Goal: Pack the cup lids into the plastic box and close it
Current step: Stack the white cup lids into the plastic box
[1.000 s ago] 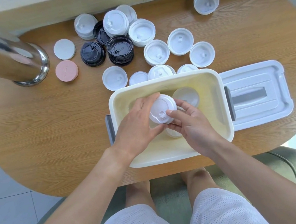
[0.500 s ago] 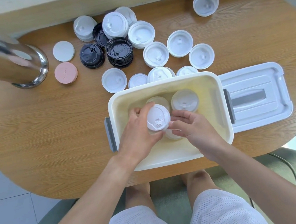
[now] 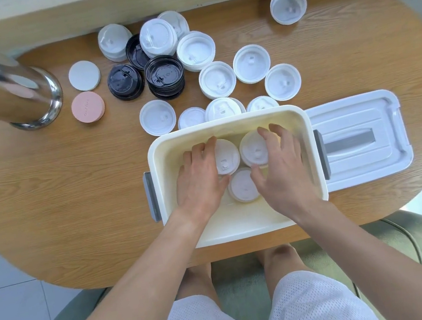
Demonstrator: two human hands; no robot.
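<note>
Three white lid stacks are seen inside the open cream plastic box (image 3: pixel 243 226). The far-left stack (image 3: pixel 227 156) is gripped by the left hand (image 3: pixel 198 177), the far-right stack (image 3: pixel 254 148) by the curled right hand (image 3: pixel 283 174). The nearer stack (image 3: pixel 242 185) lies between them.

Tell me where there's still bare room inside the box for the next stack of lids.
Bare floor shows along the plastic box's near wall and in its right part, beside the right hand. The far middle is crowded: three white lid stacks sit together between the left hand and the right.
</note>
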